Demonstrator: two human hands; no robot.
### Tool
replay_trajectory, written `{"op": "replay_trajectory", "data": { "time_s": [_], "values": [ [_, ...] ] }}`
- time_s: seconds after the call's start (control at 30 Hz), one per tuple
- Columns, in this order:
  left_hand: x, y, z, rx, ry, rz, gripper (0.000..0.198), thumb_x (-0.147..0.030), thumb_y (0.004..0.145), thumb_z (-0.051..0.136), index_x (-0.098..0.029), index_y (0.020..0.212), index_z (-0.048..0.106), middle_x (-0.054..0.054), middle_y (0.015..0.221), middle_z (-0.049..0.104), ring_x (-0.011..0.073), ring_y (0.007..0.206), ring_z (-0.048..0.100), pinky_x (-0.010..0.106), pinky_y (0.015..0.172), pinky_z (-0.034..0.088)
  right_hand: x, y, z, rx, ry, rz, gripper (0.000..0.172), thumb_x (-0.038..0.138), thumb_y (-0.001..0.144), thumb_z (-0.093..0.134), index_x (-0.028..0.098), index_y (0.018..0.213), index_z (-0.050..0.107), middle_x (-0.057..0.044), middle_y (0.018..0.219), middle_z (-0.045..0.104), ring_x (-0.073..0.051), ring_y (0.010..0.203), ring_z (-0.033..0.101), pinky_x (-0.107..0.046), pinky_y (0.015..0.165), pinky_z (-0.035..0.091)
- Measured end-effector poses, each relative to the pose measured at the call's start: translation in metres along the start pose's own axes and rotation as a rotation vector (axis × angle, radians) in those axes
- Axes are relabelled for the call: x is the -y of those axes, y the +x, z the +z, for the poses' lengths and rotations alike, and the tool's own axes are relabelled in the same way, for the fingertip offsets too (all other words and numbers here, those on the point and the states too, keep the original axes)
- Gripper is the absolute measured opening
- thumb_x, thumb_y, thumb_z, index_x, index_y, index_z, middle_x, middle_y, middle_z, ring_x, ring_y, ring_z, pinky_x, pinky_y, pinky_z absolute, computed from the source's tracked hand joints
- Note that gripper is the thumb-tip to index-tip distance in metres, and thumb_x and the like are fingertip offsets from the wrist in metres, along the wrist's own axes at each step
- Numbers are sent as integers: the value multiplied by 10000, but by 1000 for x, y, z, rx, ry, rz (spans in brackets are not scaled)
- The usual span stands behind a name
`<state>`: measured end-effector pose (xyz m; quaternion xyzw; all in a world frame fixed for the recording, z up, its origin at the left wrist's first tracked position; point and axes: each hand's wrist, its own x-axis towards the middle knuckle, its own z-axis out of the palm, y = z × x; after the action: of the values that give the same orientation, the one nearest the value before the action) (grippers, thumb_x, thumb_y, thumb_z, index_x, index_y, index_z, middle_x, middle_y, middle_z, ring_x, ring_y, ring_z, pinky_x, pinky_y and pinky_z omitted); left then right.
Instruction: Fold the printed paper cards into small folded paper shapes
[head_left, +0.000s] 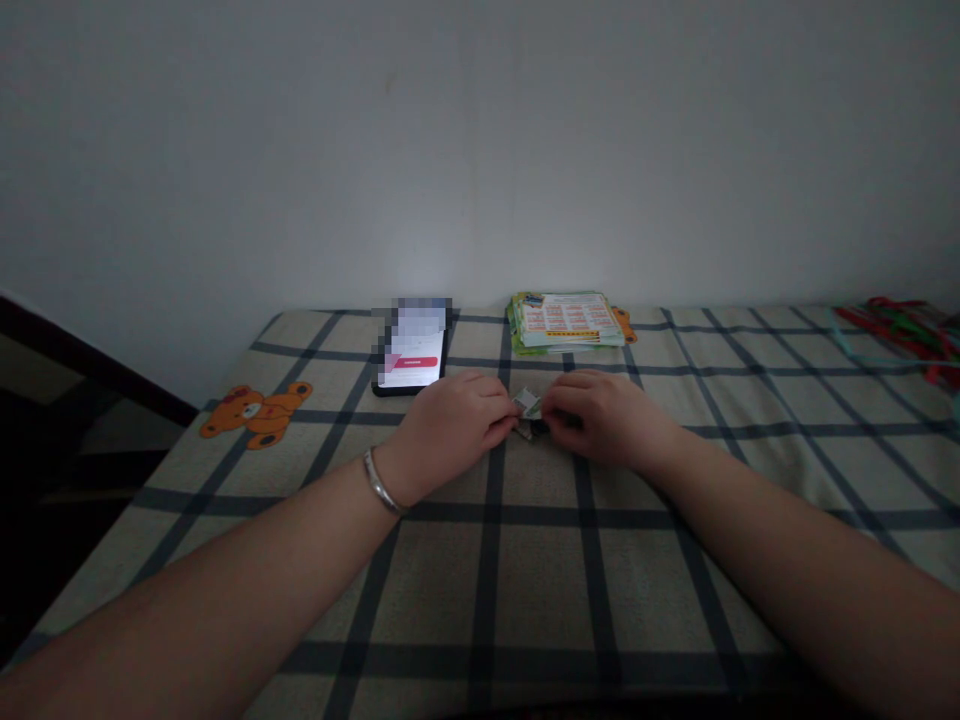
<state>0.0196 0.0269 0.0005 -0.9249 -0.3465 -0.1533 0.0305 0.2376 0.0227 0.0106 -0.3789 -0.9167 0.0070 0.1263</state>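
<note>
Between my two hands is a small folded piece of printed paper [529, 403], pale with some green on it. My left hand [459, 420], with a silver bangle at the wrist, pinches its left edge between thumb and fingers. On the other side, my right hand [600, 415] has its fingers closed on the paper's right edge. The fingertips hide part of the paper, so its full shape does not show. Both hands are low over the checked tablecloth [536, 570], near the middle of the table.
A lit phone [412, 345] lies beyond my left hand. Behind the hands is a stack of printed cards [570, 320] near the wall [480, 150]. Red and green strips [911, 335] lie at the far right. An orange bear picture [255, 415] is on the cloth at left.
</note>
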Motion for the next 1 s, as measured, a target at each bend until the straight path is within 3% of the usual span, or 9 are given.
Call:
{"op": "replay_trajectory", "data": {
  "time_s": [0.27,0.47,0.67,0.83,1.0],
  "values": [
    [2,-1,2,0,15,-13,164,-265,919,548,-181,896,687,27,893,647,185,866,587,316,757,468,1,-1,-4,56,-104,7,208,307,903,529,201,856,702,-38,916,674,-184,836,598,-295,699,388],
    [-4,-1,-1,22,93,-45,139,-246,909,548,-174,872,661,36,856,624,203,845,578,328,719,461,3,-1,-3,73,-216,82,188,267,888,521,191,810,674,-29,868,672,-174,770,592,-289,597,324],
    [-5,1,0,7,91,-44,156,-246,900,548,-154,806,634,43,830,615,199,815,571,326,701,454,1,-2,-5,48,-288,49,167,251,869,528,178,801,662,-43,859,676,-186,770,586,-305,611,321],
    [0,2,3,12,-1,0,106,-250,885,586,-174,852,651,23,858,622,192,864,574,322,766,459,-3,-2,-5,36,-203,21,121,236,838,559,184,795,659,-42,844,671,-179,769,573,-301,644,347],
    [-2,0,3,6,-12,47,130,-259,910,560,-183,868,657,21,882,625,188,868,570,321,763,454,-5,-2,-3,-18,-37,-59,153,277,849,585,228,940,697,-24,861,667,-179,826,576,-293,708,377]
  ]
}}
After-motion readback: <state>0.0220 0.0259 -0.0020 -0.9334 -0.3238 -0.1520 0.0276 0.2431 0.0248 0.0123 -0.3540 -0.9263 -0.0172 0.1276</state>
